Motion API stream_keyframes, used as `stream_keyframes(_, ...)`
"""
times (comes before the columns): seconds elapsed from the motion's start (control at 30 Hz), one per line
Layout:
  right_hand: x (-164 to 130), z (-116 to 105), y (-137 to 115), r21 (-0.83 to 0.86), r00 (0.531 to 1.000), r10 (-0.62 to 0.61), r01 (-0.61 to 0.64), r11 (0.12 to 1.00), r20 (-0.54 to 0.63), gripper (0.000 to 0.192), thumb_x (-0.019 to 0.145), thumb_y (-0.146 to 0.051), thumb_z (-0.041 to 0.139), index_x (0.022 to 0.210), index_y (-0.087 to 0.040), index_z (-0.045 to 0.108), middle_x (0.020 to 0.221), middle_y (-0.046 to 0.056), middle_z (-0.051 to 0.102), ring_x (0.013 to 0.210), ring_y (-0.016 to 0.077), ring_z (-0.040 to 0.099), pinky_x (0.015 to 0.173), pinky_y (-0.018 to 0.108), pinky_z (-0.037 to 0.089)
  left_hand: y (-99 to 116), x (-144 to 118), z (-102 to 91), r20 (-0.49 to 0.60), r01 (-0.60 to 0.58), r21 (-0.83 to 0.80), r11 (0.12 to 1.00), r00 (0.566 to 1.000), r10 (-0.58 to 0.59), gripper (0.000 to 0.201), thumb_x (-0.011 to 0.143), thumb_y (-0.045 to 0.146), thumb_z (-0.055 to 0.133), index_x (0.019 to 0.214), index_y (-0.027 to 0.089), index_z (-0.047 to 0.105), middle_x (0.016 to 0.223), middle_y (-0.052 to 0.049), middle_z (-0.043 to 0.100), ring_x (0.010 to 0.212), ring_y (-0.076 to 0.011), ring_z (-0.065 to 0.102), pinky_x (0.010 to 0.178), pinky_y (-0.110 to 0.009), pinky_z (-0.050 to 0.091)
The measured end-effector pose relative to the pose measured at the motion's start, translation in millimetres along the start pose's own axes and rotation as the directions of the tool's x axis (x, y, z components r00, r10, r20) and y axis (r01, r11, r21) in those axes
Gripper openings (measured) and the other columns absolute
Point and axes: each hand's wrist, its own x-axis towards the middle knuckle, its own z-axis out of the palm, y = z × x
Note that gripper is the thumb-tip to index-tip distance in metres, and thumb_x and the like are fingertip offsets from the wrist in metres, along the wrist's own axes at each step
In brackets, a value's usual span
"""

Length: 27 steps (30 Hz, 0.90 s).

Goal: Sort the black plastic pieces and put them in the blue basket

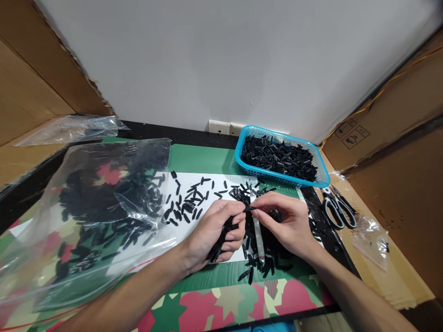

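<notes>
Hands pinching small black plastic parts over the desk [214, 159].
The left hand [216, 230] grips a bunch of black parts [221, 237]; the right hand [289, 221] pinches one black part [249, 209].

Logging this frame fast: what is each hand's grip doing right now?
Left hand: closed on a bundle of black parts.
Right hand: fingertips pinched on one small black piece.

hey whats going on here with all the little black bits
A person sits at a table handling small black plastic pieces. The left hand grips a bundle of them, and the right hand pinches one at the bundle's top. Loose pieces lie on a white sheet, more fill a blue basket and a clear bag. Scissors lie to the right.
</notes>
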Motion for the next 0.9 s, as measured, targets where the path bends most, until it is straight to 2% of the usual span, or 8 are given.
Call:
stream_keyframes(0.17,6.9,-24.3,13.9,-0.437,0.943,-0.32,0.249,0.864,-0.094,0.016,0.095,-0.012,0.071,0.104,-0.023,0.076,0.095,0.006,0.08,0.083,0.0213,0.073,0.076,0.036,0.058,1.8,-0.2,1.8,-0.059,0.02,-0.01,1.0,0.998,-0.021,0.038,0.095,0.047,0.059,0.071,0.023,0.041,0.051,0.008,0.037,0.04,-0.0066,0.022,0.029,-0.013,0.022)
stream_keyframes(0.2,9.4,-33.1,20.0,-0.56,0.911,-0.374,0.222,0.799,-0.174,0.014,0.095,-0.014,0.071,0.104,-0.024,0.077,0.092,0.006,0.08,0.078,0.0216,0.071,0.075,0.037,0.056,2.0,-0.4,2.2,-0.072,0.021,-0.01,1.0,0.997,-0.021,0.038,0.095,0.048,0.058,0.071,0.023,0.041,0.052,0.008,0.036,0.04,-0.0068,0.022,0.029,-0.013,0.021)
stream_keyframes(0.3,17.0,-57.0,36.2,-0.755,0.855,-0.321,-0.119,0.645,-0.408,0.022,0.098,-0.028,0.071,0.119,-0.022,0.075,0.09,0.007,0.078,0.079,0.0252,0.064,0.08,0.041,0.05,1.7,-0.8,3.5,-0.09,0.001,0.004,1.0,0.996,0.0,0.041,0.096,0.053,0.058,0.073,0.023,0.04,0.052,0.008,0.035,0.041,-0.0064,0.022,0.03,-0.012,0.019)
stream_keyframes(0.37,19.5,-62.8,39.7,-0.712,0.855,-0.254,-0.175,0.681,-0.453,0.03,0.099,-0.034,0.07,0.125,-0.021,0.073,0.089,0.006,0.075,0.085,0.0269,0.063,0.083,0.042,0.049,1.2,-0.8,3.8,-0.092,0.001,0.013,1.0,0.996,0.001,0.045,0.095,0.058,0.058,0.074,0.023,0.041,0.053,0.009,0.035,0.041,-0.0058,0.022,0.03,-0.011,0.018)
stream_keyframes(0.47,16.6,-50.6,31.4,-0.57,0.895,-0.195,-0.077,0.818,-0.401,0.025,0.101,-0.031,0.067,0.124,-0.022,0.071,0.091,0.005,0.071,0.084,0.0247,0.061,0.078,0.038,0.049,0.7,-0.2,3.1,-0.092,0.034,0.023,0.999,0.995,-0.032,0.052,0.092,0.069,0.06,0.074,0.024,0.041,0.053,0.009,0.036,0.04,-0.0057,0.023,0.03,-0.011,0.018)
stream_keyframes(0.6,5.6,-16.0,10.5,-0.335,0.978,-0.205,0.182,0.925,-0.035,0.016,0.1,-0.018,0.066,0.114,-0.023,0.072,0.095,0.005,0.074,0.086,0.0225,0.065,0.078,0.038,0.051,-1.4,2.2,3.1,-0.098,0.069,0.071,0.995,0.993,-0.061,0.059,0.088,0.08,0.057,0.075,0.024,0.042,0.051,0.008,0.037,0.039,-0.0059,0.024,0.03,-0.012,0.018)
stream_keyframes(0.7,-0.4,2.5,1.1,-0.141,0.964,-0.236,0.252,0.957,0.119,0.021,0.098,-0.015,0.07,0.117,-0.023,0.073,0.102,0.007,0.076,0.092,0.0225,0.068,0.082,0.038,0.053,-6.0,4.5,5.8,-0.173,0.091,0.136,0.987,0.983,-0.066,0.062,0.087,0.084,0.054,0.078,0.024,0.043,0.048,0.008,0.039,0.038,-0.0063,0.027,0.031,-0.012,0.021)
stream_keyframes(0.9,-2.6,9.0,-2.2,-0.06,0.956,-0.265,0.274,0.96,0.128,0.018,0.093,-0.015,0.077,0.11,-0.021,0.076,0.098,0.006,0.073,0.088,0.0201,0.067,0.079,0.035,0.055,-15.1,7.8,6.4,-0.241,0.092,0.2,0.976,0.97,-0.042,0.065,0.083,0.09,0.052,0.09,0.025,0.045,0.047,0.009,0.042,0.038,-0.0073,0.031,0.033,-0.014,0.025)
